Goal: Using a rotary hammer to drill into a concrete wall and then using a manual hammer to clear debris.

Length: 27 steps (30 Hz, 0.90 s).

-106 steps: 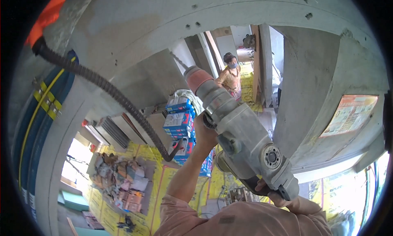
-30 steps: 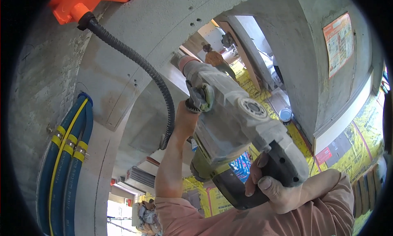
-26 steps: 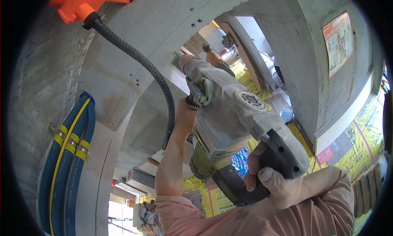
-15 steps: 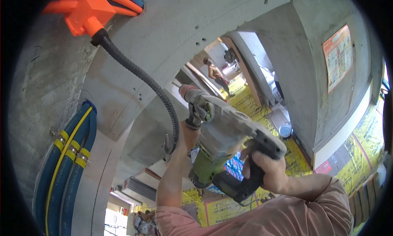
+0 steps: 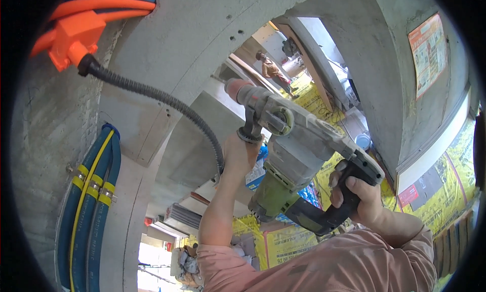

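Note:
A dusty grey and green rotary hammer is raised overhead in both hands, tilted with its chuck toward the upper left. Its thin drill bit ends near the edge of the concrete beam; whether it touches, I cannot tell. My left hand is closed at the side handle behind the chuck, its fingers mostly hidden. Around the black rear grip, my right hand is wrapped, fingers near the trigger. A black corrugated conduit hangs from an orange junction box and passes close to my left forearm.
Blue pipes with yellow clamps run down the left wall. Small holes dot the beam. Another person stands farther off on yellow floor sheeting. A poster hangs on the right wall; a white bucket stands below.
The rotary hammer and both my hands have shifted right in view, the chuck end rising slightly. The orange box and conduit have moved left in the picture as the view turned.

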Tool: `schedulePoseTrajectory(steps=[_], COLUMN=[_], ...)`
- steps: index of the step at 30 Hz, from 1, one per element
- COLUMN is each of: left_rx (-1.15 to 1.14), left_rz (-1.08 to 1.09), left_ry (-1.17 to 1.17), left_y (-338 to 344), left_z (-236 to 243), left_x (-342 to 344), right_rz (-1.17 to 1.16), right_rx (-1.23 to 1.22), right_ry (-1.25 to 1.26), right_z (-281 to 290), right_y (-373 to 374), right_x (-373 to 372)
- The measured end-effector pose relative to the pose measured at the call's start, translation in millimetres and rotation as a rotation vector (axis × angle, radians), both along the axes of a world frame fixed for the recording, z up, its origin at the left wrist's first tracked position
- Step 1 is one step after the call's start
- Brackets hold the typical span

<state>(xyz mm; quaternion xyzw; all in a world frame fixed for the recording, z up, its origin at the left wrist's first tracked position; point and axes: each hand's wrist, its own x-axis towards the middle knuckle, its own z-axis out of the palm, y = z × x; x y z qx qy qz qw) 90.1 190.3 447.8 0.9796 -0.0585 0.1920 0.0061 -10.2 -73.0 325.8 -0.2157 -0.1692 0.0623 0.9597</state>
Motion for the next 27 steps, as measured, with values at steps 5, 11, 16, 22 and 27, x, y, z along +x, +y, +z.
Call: schedulePoseTrajectory(steps=[5, 11, 16, 22, 27], left_rx=[-0.031, -0.145, -0.103, -0.035, -0.033], left_rz=[0.06, 0.258, 0.314, 0.338, 0.293], left_ry=[-0.124, -0.048, -0.063, -0.086, -0.143], left_y=[-9.8, -23.3, -11.6, -8.0, 11.9], left_z=[-3.1, 2.6, 0.2, 5.8, 2.0], left_x=[-5.9, 0.3, 9.8, 15.2, 33.5], right_rz=[0.073, 0.129, 0.183, 0.199, 0.225], right_rx=[-0.015, 0.144, 0.2, 0.242, 0.267], right_ry=[0.332, 0.279, 0.244, 0.29, 0.341], right_z=[1.3, -16.5, -15.0, -17.5, -19.5], right_y=[-14.9, -14.7, -11.1, 8.8, 17.7], right_x=[19.8, 47.1, 51.6, 66.4, 78.5])
